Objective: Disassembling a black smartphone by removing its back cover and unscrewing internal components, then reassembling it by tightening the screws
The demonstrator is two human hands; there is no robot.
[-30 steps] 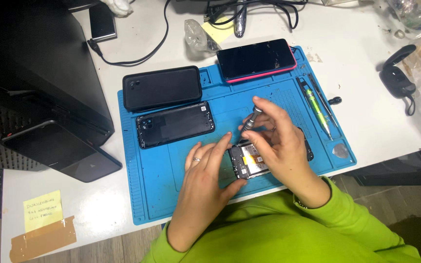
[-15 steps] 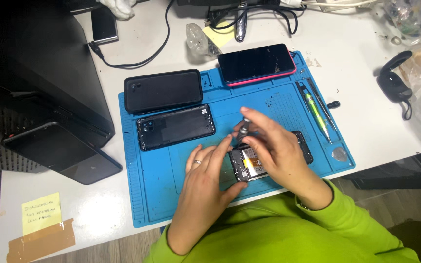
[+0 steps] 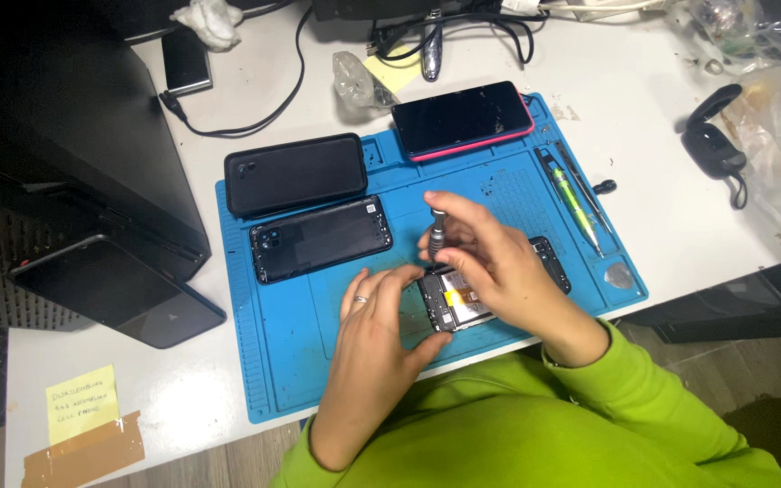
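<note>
An opened phone (image 3: 463,303) with its back off lies on the blue work mat (image 3: 273,361) near the front edge. My left hand (image 3: 377,348) rests on the mat and steadies the phone's left end with thumb and fingers. My right hand (image 3: 490,262) is above the phone, its fingers closed around a small grey screwdriver (image 3: 436,233) held upright with the tip down on the phone's upper edge. My green sleeves fill the bottom of the view.
On the mat lie a black rear cover (image 3: 321,239), a black phone case (image 3: 296,174), a phone with a pink rim (image 3: 461,118), a green tool (image 3: 576,203) and a pick (image 3: 619,275). A dark computer tower (image 3: 74,154) stands left; cables (image 3: 255,117) and plastic bags (image 3: 779,81) lie behind.
My right hand has drawn its fingers together and set the screwdriver more upright over the phone. The left hand has stayed on the phone.
</note>
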